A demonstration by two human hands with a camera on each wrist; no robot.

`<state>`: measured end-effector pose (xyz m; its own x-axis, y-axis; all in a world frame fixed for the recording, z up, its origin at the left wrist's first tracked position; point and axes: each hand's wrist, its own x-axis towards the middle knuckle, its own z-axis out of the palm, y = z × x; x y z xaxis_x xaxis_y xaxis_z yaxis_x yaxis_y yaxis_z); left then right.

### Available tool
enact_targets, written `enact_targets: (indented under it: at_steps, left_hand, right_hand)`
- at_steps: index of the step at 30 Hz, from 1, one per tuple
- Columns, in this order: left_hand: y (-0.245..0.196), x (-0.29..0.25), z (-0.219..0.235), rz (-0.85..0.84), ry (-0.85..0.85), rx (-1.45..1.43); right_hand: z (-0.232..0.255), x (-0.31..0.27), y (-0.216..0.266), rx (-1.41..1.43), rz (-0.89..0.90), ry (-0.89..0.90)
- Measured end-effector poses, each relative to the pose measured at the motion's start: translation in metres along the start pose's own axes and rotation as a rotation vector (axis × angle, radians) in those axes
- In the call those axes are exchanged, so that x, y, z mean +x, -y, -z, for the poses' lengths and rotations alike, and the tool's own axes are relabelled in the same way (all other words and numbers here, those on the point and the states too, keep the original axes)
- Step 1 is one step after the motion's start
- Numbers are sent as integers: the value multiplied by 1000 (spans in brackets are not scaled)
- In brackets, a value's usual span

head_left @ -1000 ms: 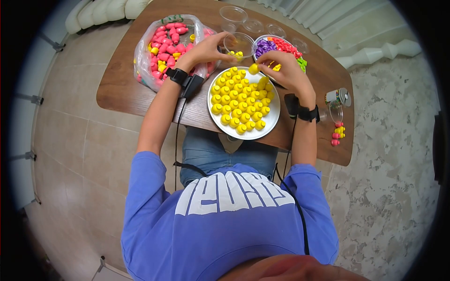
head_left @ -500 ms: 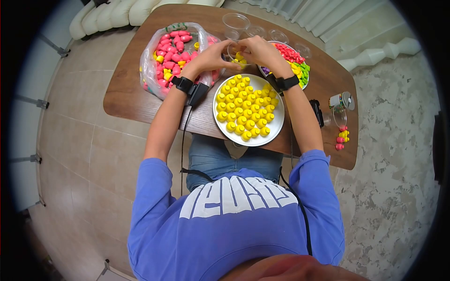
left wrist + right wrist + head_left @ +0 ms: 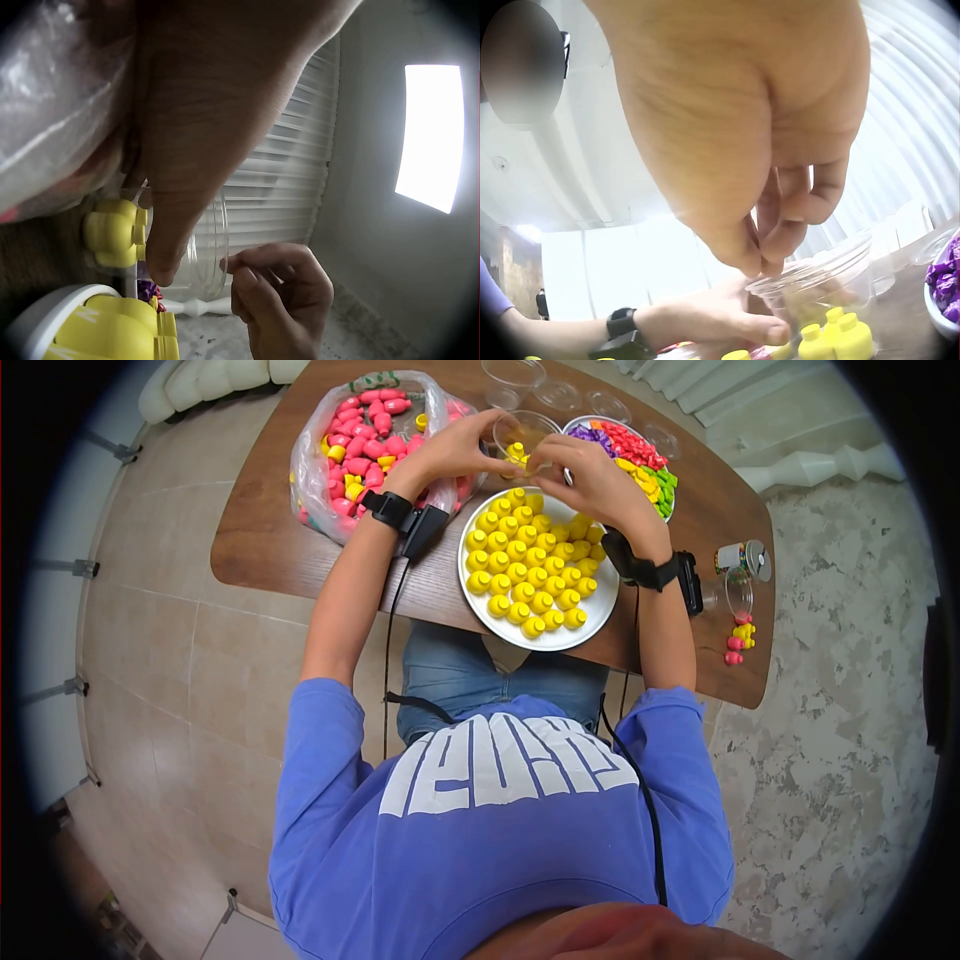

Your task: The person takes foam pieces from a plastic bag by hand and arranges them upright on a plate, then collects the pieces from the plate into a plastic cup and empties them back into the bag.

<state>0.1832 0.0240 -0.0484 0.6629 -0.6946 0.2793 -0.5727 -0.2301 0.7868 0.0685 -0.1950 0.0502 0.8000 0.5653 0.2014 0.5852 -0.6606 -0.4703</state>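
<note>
A clear plastic cup [image 3: 535, 426] stands just behind the white plate [image 3: 601, 622] with several yellow bottle-shaped pieces [image 3: 835, 337] in it. Around its left side my left hand [image 3: 455, 452] holds the cup, thumb toward the plate. From the right, my right hand [image 3: 600, 482] has thumb and fingertips drawn together at the cup's rim [image 3: 810, 274], apparently pinching it; no piece shows between them. Rows of upright yellow bottle-shaped pieces [image 3: 525, 550] cover most of the plate.
Left of the cup sits an open plastic bag [image 3: 305, 470] of pink and yellow pieces. A plate of purple, red, yellow and green wrapped candies [image 3: 640, 465] stands right. More clear cups [image 3: 513, 372] are behind. A jar [image 3: 735, 557] and small pink and yellow pieces [image 3: 740, 640] lie far right.
A second ago my right hand held a yellow piece above the plate; it then reached over the cup. Now it is at the rim without that piece. My left hand stays at the cup.
</note>
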Motion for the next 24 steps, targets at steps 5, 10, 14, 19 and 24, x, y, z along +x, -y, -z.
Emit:
enact_targets:
  at_steps: [5,10,14,19,24]
  left_hand:
    - [-2,0,-1,2,-25,33]
    - [0,2,-1,6,-9,35]
    - [0,-1,-3,-3,-51,38]
    - [-1,-1,-2,-46,-55,38]
    - [0,1,-2,5,-26,15]
  right_hand:
    - [-3,-23,1,-39,84,-104]
    - [-20,-30,-21,-59,29,87]
    - [-21,-30,-28,-69,107,39]
    - [18,-22,-18,38,85,-78]
    - [22,11,-41,-111,134,-228]
